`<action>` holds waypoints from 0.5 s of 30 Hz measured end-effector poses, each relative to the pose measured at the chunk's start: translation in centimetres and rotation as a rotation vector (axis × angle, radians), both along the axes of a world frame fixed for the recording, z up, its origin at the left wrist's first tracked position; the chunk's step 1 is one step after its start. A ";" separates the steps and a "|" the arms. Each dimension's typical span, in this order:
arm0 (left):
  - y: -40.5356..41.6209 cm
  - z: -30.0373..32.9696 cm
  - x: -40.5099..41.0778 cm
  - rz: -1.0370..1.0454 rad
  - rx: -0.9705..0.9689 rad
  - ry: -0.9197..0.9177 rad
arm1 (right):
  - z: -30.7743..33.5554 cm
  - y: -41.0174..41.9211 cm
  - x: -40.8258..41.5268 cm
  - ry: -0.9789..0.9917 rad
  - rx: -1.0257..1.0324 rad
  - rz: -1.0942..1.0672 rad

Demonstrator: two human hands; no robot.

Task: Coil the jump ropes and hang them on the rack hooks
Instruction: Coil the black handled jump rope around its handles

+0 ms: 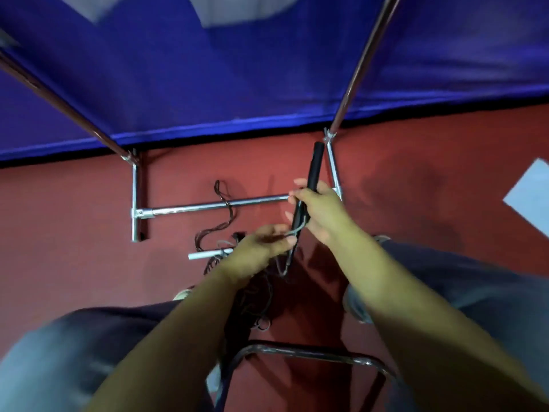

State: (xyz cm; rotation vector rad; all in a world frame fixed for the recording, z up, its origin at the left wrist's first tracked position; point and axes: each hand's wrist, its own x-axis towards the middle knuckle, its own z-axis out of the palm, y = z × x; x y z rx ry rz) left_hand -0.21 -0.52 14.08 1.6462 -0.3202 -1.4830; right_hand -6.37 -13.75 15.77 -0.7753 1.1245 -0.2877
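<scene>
Rope tangle (252, 295) blurred, perhaps several; forearms overlap it.

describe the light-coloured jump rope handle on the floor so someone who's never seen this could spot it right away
Start at the chrome crossbar of the rack base on the red floor. Nearer the person, just left of the left hand, lies a short pale grey cylindrical handle. It lies flat among dark tangled cord, unlike the long black handle in the right hand.

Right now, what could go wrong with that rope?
The right hand grips the black handle, and the left hand pinches its grey cord. Below lies a loose pile of ropes, so the cord may snag. It could also catch on the rack's chrome bar.
</scene>
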 end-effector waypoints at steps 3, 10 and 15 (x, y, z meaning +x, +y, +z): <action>0.1 7.3 -0.5 -0.130 -0.162 -0.126 | 8.6 0.1 -0.8 -0.229 -0.016 -0.068; -0.3 23.3 -1.5 0.111 -0.428 -0.526 | 25.3 1.4 -4.3 -0.656 -0.173 -0.103; -0.2 32.1 -1.9 0.117 -0.605 -0.682 | 33.5 3.1 -6.8 -0.688 -0.432 -0.004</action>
